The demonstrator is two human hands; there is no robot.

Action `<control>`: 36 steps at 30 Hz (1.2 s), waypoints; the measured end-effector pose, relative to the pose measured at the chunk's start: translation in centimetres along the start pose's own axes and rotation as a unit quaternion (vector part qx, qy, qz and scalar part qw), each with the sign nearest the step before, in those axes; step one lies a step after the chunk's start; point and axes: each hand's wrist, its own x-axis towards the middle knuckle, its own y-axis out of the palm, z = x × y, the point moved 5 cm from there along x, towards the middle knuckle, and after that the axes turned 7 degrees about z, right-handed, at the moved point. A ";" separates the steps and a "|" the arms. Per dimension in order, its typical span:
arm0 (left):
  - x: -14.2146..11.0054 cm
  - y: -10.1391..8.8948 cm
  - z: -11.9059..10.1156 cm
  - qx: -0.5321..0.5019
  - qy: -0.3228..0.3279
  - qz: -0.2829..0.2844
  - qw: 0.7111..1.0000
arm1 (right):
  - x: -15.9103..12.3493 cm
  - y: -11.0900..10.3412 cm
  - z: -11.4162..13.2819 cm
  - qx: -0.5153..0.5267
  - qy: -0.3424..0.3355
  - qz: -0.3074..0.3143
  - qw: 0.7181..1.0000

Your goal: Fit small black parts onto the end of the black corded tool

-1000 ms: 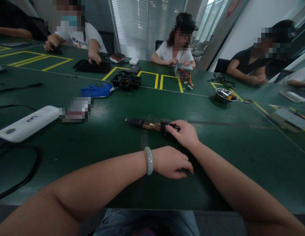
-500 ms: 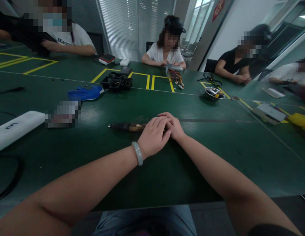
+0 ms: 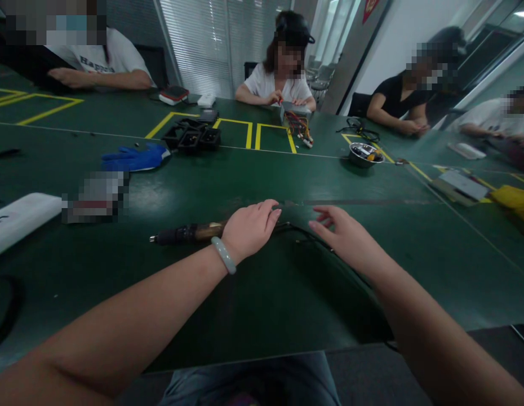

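An electric screwdriver (image 3: 186, 233) with a black front end and a brown body lies across the green table (image 3: 194, 316), its metal tip pointing left. My left hand (image 3: 250, 226), with a pale bangle at the wrist, is closed over its rear part and hides it. From that end a black cord (image 3: 304, 230) runs right, passes beneath my right forearm and drops over the near table edge. My right hand (image 3: 333, 225) hovers right of the left one, just above the cord, fingers apart and holding nothing.
At left lie a white power strip (image 3: 23, 220), a blurred-out item (image 3: 97, 194) and a blue glove (image 3: 135, 157). Black trays (image 3: 192, 136) stand farther back. A metal bowl (image 3: 365, 155) of small parts is at right. Several people sit across the table, one handling a grey box with wires (image 3: 296, 115).
My hands, together before, have separated: the right moved right and opened, uncovering the cord. My left hand and the screwdriver sit farther left and slightly nearer in view, which has shifted a little.
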 end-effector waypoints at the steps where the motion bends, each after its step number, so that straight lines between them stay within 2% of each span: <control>1: 0.0 0.0 0.0 0.000 0.006 0.005 1.000 | -2.3 -0.5 -1.1 -0.052 0.019 0.012 0.998; 4: 0.1 0.2 -0.2 0.005 0.024 0.016 1.000 | -9.4 -0.9 -4.9 -0.144 0.086 0.004 0.986; 6: 0.2 0.2 -0.3 0.011 0.036 0.018 0.999 | -13.3 -0.4 -7.1 -0.139 0.143 -0.009 0.980; 8: 0.2 0.3 -0.4 0.014 0.043 0.017 0.999 | -15.9 -0.2 -8.4 -0.118 0.193 -0.037 0.973; 10: 0.1 0.3 -0.5 0.012 0.049 0.018 0.999 | -16.8 -0.9 -8.6 -0.111 0.222 -0.086 0.965; 12: -0.2 0.3 -0.6 0.005 0.056 0.024 0.998 | -15.8 -2.8 -8.2 -0.137 0.223 -0.160 0.952; 14: -0.4 0.3 -0.9 -0.003 0.072 0.031 0.997 | -13.3 -5.3 -7.8 -0.184 0.205 -0.229 0.934; 15: -0.6 0.2 -1.1 -0.007 0.083 0.036 0.996 | -11.5 -6.3 -7.8 -0.202 0.198 -0.240 0.929; 17: -0.8 0.2 -1.4 -0.013 0.101 0.042 0.994 | -7.2 -7.5 -8.3 -0.216 0.192 -0.209 0.934; 20: -1.0 0.1 -1.5 -0.015 0.106 0.050 0.993 | -0.8 -6.7 -8.8 -0.197 0.172 -0.139 0.955; 22: -1.0 0.2 -1.5 -0.005 0.099 0.052 0.994 | 2.4 -4.5 -8.4 -0.174 0.146 -0.101 0.969; 24: -0.9 0.3 -1.5 0.005 0.095 0.054 0.994 | 4.4 -2.1 -7.6 -0.158 0.119 -0.092 0.976; 27: -0.9 0.3 -1.6 0.003 0.095 0.053 0.994 | 5.5 0.4 -6.3 -0.115 0.036 -0.099 0.988; 30: -0.8 0.3 -1.6 0.001 0.097 0.054 0.994 | 5.0 1.0 -5.3 -0.062 -0.040 -0.087 0.993; 36: -0.6 0.8 -2.1 -0.004 0.116 0.053 0.992 | 2.8 1.5 -2.7 -0.111 -0.083 0.070 0.988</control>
